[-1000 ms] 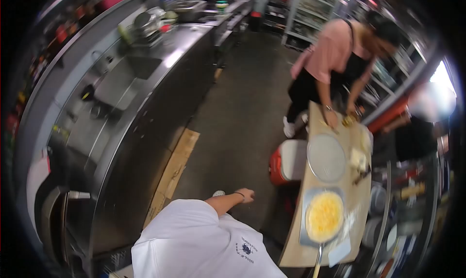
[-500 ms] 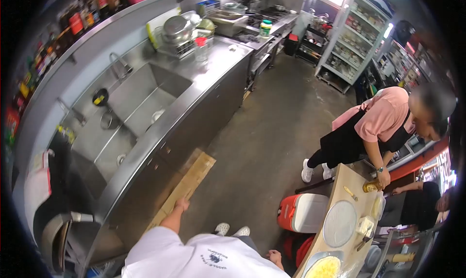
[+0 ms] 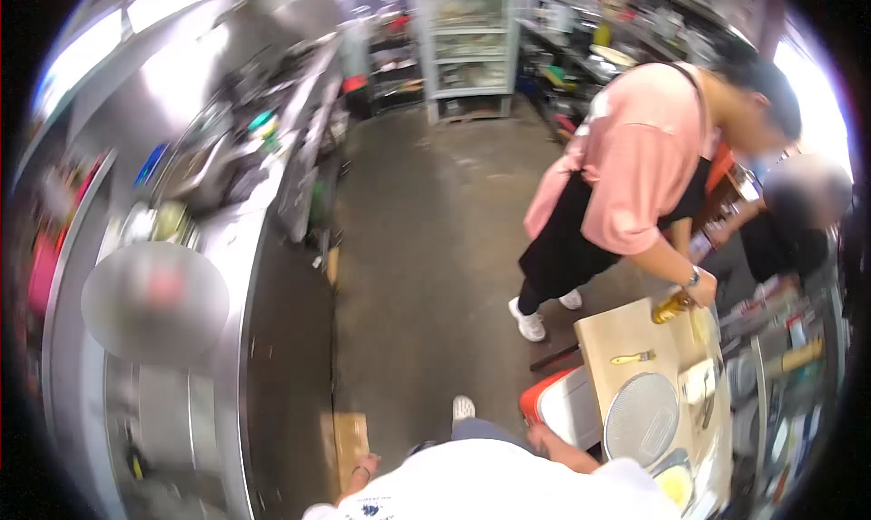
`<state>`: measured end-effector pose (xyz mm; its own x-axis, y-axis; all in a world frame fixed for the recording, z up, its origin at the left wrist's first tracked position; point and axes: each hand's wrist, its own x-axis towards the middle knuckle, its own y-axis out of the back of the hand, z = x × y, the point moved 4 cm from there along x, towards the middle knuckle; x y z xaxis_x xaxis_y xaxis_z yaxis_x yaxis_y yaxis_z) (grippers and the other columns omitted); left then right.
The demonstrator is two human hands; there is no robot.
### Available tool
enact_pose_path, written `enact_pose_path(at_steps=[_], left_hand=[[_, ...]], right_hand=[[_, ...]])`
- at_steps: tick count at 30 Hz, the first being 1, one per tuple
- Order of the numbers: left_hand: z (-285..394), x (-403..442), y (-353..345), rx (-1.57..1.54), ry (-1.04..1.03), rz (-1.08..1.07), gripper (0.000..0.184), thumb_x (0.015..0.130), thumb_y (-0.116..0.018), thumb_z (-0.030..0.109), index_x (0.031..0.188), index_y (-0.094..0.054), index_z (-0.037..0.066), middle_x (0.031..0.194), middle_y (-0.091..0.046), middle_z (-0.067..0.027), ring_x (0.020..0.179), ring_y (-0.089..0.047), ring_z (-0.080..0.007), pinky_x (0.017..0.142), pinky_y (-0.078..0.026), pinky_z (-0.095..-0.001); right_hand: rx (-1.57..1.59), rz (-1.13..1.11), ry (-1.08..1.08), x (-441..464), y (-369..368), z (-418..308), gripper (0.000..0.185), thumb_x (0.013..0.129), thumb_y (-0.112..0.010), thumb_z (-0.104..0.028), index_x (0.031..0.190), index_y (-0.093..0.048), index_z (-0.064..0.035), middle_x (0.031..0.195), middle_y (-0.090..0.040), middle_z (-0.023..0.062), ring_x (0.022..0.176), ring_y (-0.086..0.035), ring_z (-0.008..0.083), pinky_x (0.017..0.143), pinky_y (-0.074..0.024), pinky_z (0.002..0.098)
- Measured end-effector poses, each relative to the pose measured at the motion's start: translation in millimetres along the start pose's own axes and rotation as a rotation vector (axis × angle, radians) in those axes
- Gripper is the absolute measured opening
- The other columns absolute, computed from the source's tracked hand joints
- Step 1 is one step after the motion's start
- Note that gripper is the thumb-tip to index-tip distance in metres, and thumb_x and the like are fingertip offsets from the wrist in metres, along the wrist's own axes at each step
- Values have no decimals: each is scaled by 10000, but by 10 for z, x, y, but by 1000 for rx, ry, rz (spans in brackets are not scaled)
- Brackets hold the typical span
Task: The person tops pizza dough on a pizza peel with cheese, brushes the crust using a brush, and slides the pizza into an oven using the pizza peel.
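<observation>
My left hand hangs low at my side, above the strip of cardboard on the floor by the counter. Nothing shows in it, but its fingers are too small and blurred to read. Over on the other side, my right hand is beside the red and white cooler box. Whether it touches the box I cannot tell, and its fingers are smeared too. Close by on the wooden table are a round mesh screen, a yellow-handled brush and a pan with yellow topping.
A co-worker in a pink shirt leans over the table, one hand on a bottle of yellow liquid. Another person stands beyond. The steel counter runs along the left; a glass-doored cabinet stands at the aisle's far end.
My view has swung right, so the sink slid to the lower left and the cabinet toward the middle. The table and co-worker look nearer. My right hand now appears beside the cooler box.
</observation>
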<state>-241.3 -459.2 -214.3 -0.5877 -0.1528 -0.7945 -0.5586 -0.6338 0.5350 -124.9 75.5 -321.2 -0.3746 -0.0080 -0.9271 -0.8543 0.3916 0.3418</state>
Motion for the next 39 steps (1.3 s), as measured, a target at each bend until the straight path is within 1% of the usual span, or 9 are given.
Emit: enact_pose_path(at_steps=[2, 3, 5, 13, 16, 18, 27, 32, 39], left_hand=[[804, 600, 427, -432, -2, 19, 243, 833, -600, 161, 1032, -623, 23, 877, -650, -73, 782, -615, -177, 647, -513, -319], [1269, 705, 665, -531, -19, 57, 226, 826, -611, 132, 1022, -624, 20, 861, -645, -74, 778, -612, -169, 627, -510, -299], [2090, 1156, 1107, -511, -272, 143, 240, 822, -621, 106, 1041, -615, 10, 834, -644, -79, 724, -608, -167, 632, -512, -288], [4443, 3263, 2346, 349, -553, 257, 337, 751, -703, 306, 972, -681, 52, 825, -684, -74, 731, -643, -155, 705, -518, -297], [5445, 4006, 2726, 337, -401, -119, 291, 752, -703, 297, 949, -695, 82, 841, -693, -73, 779, -654, -181, 748, -516, -309], [6353, 4054, 2836, 268, -519, 103, 300, 749, -706, 286, 961, -690, 75, 855, -694, -89, 799, -657, -192, 759, -518, -323], [10855, 3828, 2431, 354, -867, 145, 294, 783, -662, 227, 1003, -654, 33, 937, -682, -133, 889, -659, -233, 799, -509, -327], [12329, 4208, 1120, 104, -903, -159, 220, 803, -659, 123, 989, -637, 9, 790, -667, -67, 663, -614, -120, 615, -507, -259], [14799, 2320, 107, 273, -1359, -499, 262, 811, -663, 157, 1036, -634, 27, 804, -682, -78, 703, -629, -116, 673, -510, -267]], right_hand=[[196, 401, 79, -638, 1515, -596, 252, 801, -492, -189, 812, -698, -44, 872, -657, 174, 812, -635, 328, 706, -507, 447], [-41, 452, 196, -447, 2035, -771, 285, 816, -455, -206, 848, -697, -59, 938, -655, 174, 861, -636, 332, 740, -508, 445], [176, 543, 187, -312, 3097, -1077, 292, 810, -471, -236, 920, -685, -69, 1036, -638, 156, 977, -606, 337, 815, -488, 454], [588, 842, 386, 127, 6658, -2067, 229, 803, -528, -250, 938, -642, -105, 930, -670, 115, 909, -632, 295, 770, -497, 413], [574, 776, 312, 430, 7376, -2023, 204, 798, -533, -225, 927, -647, -116, 918, -673, 115, 895, -636, 293, 769, -497, 403], [623, 760, 279, 629, 7820, -1871, 196, 787, -541, -224, 910, -650, -117, 909, -672, 116, 890, -632, 307, 771, -493, 413], [936, 966, 16, 1166, 9516, 104, 243, 771, -561, -228, 962, -670, -126, 998, -668, 88, 952, -623, 295, 831, -484, 399], [1160, 1265, -142, 1282, 10458, 1819, 206, 787, -593, -215, 943, -668, -104, 979, -666, 107, 918, -629, 291, 792, -491, 385], [965, 1663, -330, -1531, 11863, 3913, 232, 811, -566, -210, 975, -636, -61, 883, -650, 161, 845, -625, 321, 752, -488, 403]])
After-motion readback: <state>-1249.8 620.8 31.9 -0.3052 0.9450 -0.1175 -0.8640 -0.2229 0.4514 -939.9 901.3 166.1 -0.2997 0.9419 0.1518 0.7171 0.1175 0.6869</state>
